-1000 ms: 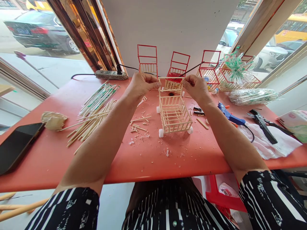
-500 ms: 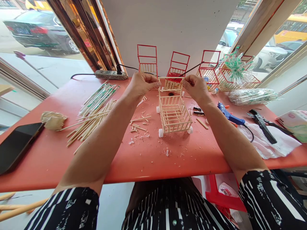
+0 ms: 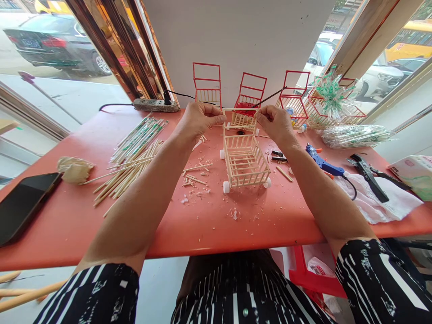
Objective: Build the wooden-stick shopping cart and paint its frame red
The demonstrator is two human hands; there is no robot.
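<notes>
A small cart (image 3: 245,161) built of pale wooden sticks stands on white wheels in the middle of the red table (image 3: 209,225). Above its far end, my left hand (image 3: 197,120) and my right hand (image 3: 275,123) each pinch one end of a thin wooden stick (image 3: 240,110), held level over the cart's tall back frame. Whether the stick touches the frame's uprights I cannot tell.
Loose and wrapped chopsticks (image 3: 133,155) lie left, with a crumpled paper (image 3: 74,170) and a black phone (image 3: 23,202). A blue glue gun (image 3: 322,163), black pliers (image 3: 369,175) and white cloth (image 3: 381,202) lie right. Red-framed carts (image 3: 249,96) and a power strip (image 3: 155,105) line the back.
</notes>
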